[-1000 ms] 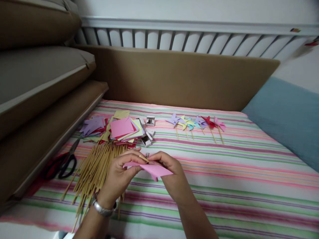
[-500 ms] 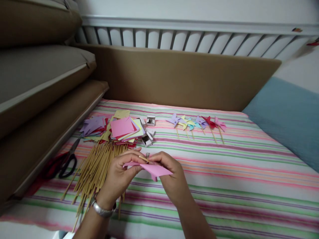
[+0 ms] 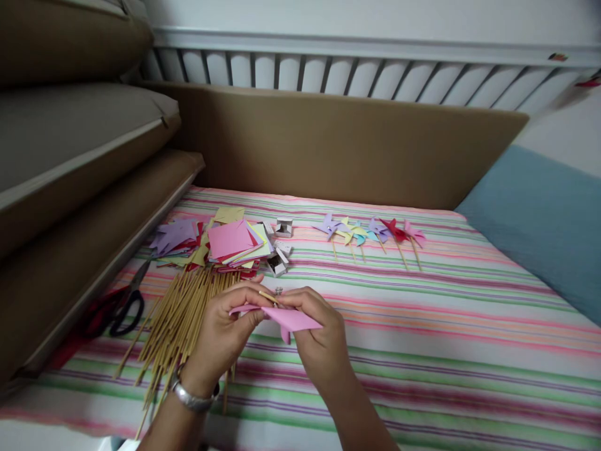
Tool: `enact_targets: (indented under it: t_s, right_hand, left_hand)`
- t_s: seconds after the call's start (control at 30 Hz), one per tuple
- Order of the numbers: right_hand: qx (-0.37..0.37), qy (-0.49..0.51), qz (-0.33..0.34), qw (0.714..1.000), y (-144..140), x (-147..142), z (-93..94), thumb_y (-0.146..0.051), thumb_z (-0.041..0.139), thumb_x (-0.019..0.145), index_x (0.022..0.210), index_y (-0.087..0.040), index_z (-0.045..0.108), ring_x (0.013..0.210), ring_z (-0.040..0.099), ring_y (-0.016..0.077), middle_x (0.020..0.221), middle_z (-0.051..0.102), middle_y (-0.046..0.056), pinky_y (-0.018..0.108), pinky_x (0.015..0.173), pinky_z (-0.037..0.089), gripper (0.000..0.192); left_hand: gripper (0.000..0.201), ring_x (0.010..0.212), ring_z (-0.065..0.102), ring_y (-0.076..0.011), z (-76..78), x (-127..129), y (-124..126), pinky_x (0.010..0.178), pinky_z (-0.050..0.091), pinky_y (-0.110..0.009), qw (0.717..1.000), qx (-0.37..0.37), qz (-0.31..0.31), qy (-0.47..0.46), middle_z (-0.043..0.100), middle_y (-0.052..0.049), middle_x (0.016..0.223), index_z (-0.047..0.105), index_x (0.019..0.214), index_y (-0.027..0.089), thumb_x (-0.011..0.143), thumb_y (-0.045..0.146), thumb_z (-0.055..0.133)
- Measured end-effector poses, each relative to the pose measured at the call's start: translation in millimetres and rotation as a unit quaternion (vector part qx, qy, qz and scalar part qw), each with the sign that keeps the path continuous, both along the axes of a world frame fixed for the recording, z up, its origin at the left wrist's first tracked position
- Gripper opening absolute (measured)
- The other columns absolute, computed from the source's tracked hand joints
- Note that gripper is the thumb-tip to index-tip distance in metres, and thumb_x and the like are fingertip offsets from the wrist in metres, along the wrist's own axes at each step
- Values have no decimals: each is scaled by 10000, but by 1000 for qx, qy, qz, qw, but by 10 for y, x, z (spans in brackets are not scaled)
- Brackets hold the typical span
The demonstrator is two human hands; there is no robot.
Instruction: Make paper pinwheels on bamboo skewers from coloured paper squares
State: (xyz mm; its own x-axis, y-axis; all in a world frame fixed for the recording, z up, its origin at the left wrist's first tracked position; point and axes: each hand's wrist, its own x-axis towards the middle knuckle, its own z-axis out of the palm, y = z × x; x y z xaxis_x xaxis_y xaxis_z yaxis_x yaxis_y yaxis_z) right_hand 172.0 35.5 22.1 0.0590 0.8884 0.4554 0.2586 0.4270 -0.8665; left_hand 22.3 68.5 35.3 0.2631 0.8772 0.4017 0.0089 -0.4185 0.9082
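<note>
Over the striped cloth, a folded pink paper pinwheel (image 3: 295, 320) is held between both hands. My left hand (image 3: 224, 326) pinches its left side, thumb underneath. Fingers of my right hand (image 3: 320, 329) are closed on its right side. The end of a thin wooden stick (image 3: 268, 297) shows behind the paper, between my fingertips; most of it is hidden. Just beyond my fingers lie small silvery bits (image 3: 278, 290), too small to name. Left of my left hand spreads a pile of wooden sticks (image 3: 176, 319).
Scissors (image 3: 128, 307) lie at the left beside stacked cushions (image 3: 94, 207). Coloured paper squares (image 3: 230, 239) and purple cut paper (image 3: 174, 238) are heaped behind the sticks, next to small open boxes (image 3: 278, 263). Several finished pinwheels (image 3: 397, 230) lie at the back right, before a brown panel (image 3: 328, 147).
Both hands and the pink pinwheel have shifted slightly left. The paper has turned a little, and slightly more of the stick's end shows.
</note>
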Motion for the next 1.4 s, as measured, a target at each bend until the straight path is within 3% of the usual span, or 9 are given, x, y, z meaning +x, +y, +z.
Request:
enact_targets:
  t_s: [0.6, 1.0, 1.17, 1.4]
  right_hand:
    - [44, -38, -35, 998, -11, -49, 42, -30, 472, 759, 873, -218, 661, 836, 600, 179, 816, 642, 41, 299, 724, 476, 291]
    - [-10, 1, -30, 1000, 0, 1, 54, -51, 533, 740, 797, -212, 646, 752, 618, 157, 797, 647, 19, 265, 677, 474, 205]
    - [0, 11, -35, 999, -18, -34, 57, -39, 531, 730, 811, -217, 654, 783, 621, 172, 777, 649, 25, 278, 693, 481, 231]
    - [8, 20, -33, 999, -14, -33, 53, -29, 535, 717, 795, -210, 647, 790, 616, 174, 771, 640, 23, 282, 701, 475, 227]
  left_hand:
    - [38, 786, 626, -179, -19, 6, 12, 967, 395, -404, 1000, -8, 7, -3, 689, -41, 768, 694, 717, 190, 736, 182, 663]
    - [52, 818, 631, -175, -45, 19, 3, 1012, 363, -442, 999, -9, 2, -37, 682, -37, 810, 703, 717, 209, 711, 161, 684]
    - [45, 829, 632, -193, -39, -4, -3, 946, 421, -428, 1000, -6, 5, -26, 687, -48, 814, 705, 723, 204, 717, 170, 676]
    - [102, 824, 632, -174, -45, -13, -11, 996, 371, -439, 1000, 16, 4, -22, 687, -20, 812, 699, 744, 224, 728, 131, 660]
